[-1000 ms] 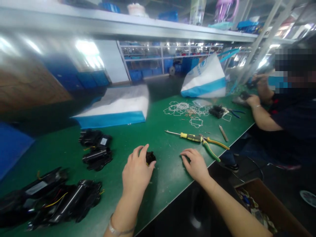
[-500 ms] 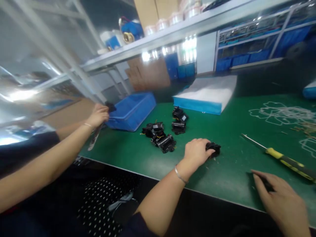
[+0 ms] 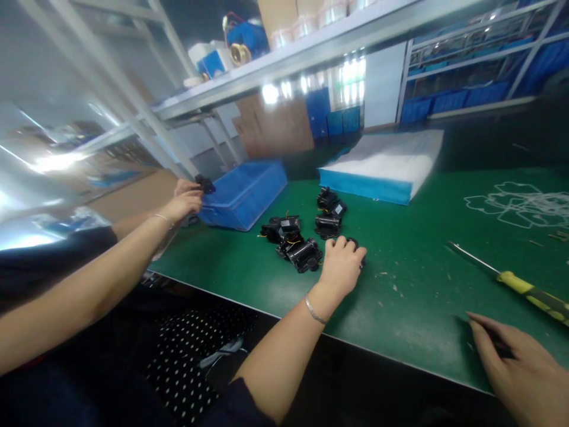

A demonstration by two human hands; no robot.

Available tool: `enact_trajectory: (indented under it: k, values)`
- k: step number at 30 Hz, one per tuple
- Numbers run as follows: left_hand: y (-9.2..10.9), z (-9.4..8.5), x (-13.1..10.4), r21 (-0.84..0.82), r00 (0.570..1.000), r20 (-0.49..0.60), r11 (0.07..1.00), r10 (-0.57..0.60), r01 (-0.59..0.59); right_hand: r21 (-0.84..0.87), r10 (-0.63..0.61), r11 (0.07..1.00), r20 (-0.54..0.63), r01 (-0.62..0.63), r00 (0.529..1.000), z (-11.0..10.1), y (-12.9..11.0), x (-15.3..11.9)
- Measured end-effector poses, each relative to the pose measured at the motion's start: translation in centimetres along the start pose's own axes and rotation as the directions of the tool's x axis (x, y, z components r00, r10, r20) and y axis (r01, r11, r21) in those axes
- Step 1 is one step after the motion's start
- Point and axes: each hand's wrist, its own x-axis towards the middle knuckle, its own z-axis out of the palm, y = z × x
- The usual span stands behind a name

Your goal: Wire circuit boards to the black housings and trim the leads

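Covering a small black part point(image 3: 355, 244) on the green table point(image 3: 413, 296), the left hand point(image 3: 340, 265) curls its fingers over it; its long axis is hidden. It now sits just beside four black parts point(image 3: 306, 228), closer than before. The right hand point(image 3: 522, 367) rests flat, fingers together, near one yellow-handled screwdriver point(image 3: 511, 281).

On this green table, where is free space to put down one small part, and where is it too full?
Free: the green table between the left hand and the screwdriver, with only small crumbs. Crowded: the black parts between the blue bin and the left hand.
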Motion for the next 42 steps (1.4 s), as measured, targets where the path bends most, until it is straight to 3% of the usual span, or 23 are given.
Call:
enact_trajectory:
  k: [7,13,24,33,37,42]
  values:
    - [0.6,0.7,-2.0,-0.043,0.993,0.054,0.994,0.102,-0.1,-0.026,-0.042,0.999,-0.005,0.042,0.999,0.1,0.1,-0.2]
    - [0.0,1.1,-2.2,-0.011,0.998,-0.043,0.999,0.052,-0.052,-0.024,-0.027,0.999,-0.03,0.026,0.999,-0.1,-0.5,-0.2]
    - [-5.3,2.3,-2.5,0.11,0.978,-0.039,0.972,-0.205,0.208,0.019,-0.018,1.0,-0.03,0.018,0.999,0.4,-0.3,-0.4]
    - [-9.3,2.8,-3.1,0.194,0.901,-0.05,0.881,-0.43,0.431,0.05,-0.052,0.997,-0.061,0.055,0.997,0.5,-0.6,-0.3]
    - [-8.5,2.4,-2.3,0.184,0.912,-0.136,0.895,-0.387,0.407,0.104,-0.011,0.994,-0.059,0.017,0.998,0.0,-2.0,0.0]
    - [-5.6,1.2,0.4,0.056,0.953,-0.265,0.984,-0.146,0.167,0.199,0.069,0.978,-0.031,-0.061,0.997,-0.2,-3.4,1.2]
